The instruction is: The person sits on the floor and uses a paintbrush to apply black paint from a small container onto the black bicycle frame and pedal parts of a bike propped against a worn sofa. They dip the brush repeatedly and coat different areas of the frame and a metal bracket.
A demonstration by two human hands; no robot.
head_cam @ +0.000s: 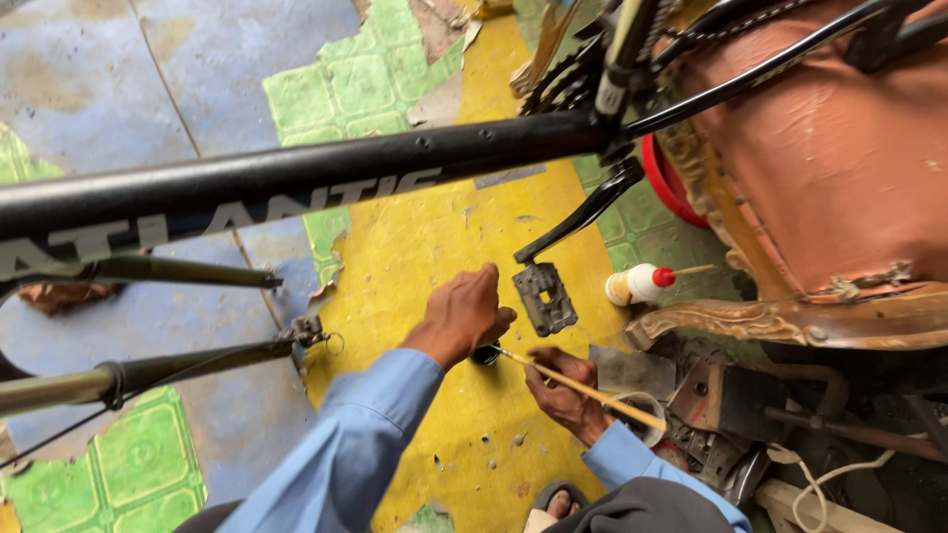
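My left hand point(462, 314) reaches down to the yellow floor and grips a small dark round pot point(484, 354). Just to its right, my right hand point(565, 392) holds a thin wooden stick point(592, 393) whose tip points into that pot. Both arms wear light blue sleeves. A black bicycle pedal point(543, 297) on its crank arm point(581, 211) hangs right beside my left hand. A small white bottle with a red cap point(640, 284) lies on the floor to the right of the pedal.
A black bicycle frame tube point(296, 180) crosses the view above my hands, with thinner stays point(148, 370) at the left. A red tub point(667, 183) and brown carved furniture point(829, 158) fill the right. Metal scrap point(711, 405) lies at lower right.
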